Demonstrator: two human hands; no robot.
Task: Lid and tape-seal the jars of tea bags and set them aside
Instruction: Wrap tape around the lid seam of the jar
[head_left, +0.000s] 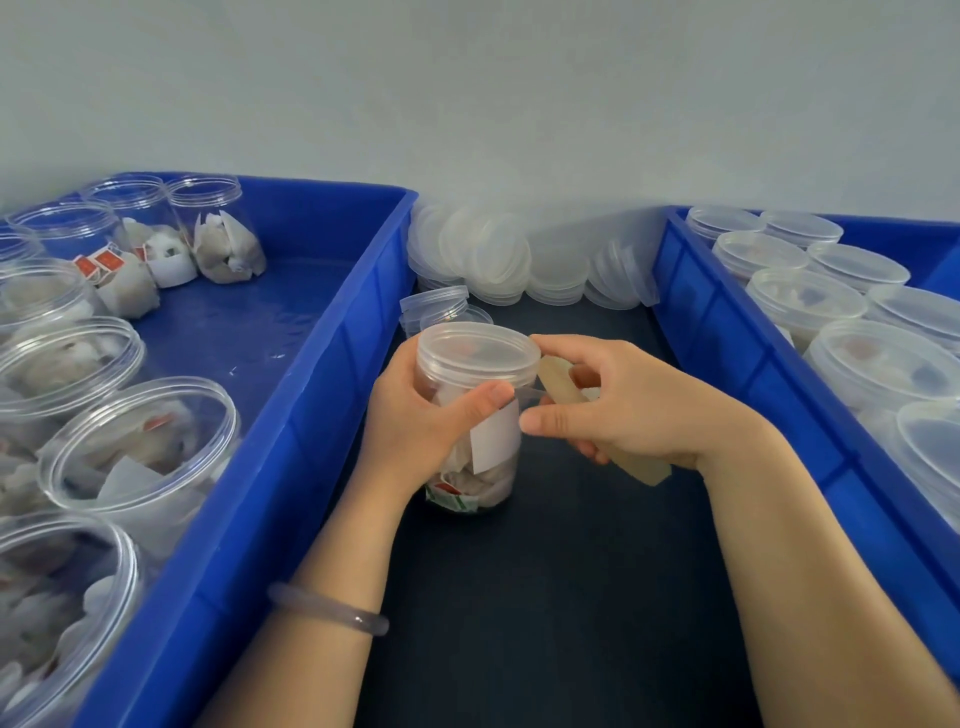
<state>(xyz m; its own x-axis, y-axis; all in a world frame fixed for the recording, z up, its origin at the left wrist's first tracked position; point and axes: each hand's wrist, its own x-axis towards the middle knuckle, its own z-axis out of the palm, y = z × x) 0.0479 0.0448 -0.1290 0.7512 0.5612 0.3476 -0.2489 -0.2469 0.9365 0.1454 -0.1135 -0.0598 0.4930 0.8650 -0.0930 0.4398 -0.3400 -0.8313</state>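
Note:
A clear jar (475, 467) of tea bags stands on the dark table between two blue bins, with a clear lid (477, 351) on top. My left hand (421, 415) grips the jar's side, thumb across its front just under the lid. My right hand (608, 405) holds a roll of clear tape (558, 384) beside the jar. Its forefinger touches the lid's rim and its thumb is near the jar wall. A thin strip of tape runs from the roll to the jar under the lid.
The left blue bin (291, 395) holds several open jars of tea bags (140, 447). The right blue bin (727, 364) holds several lidded jars (805, 306). Loose lids (498, 260) are heaped at the back, with another lidded jar (436, 306) behind the held one.

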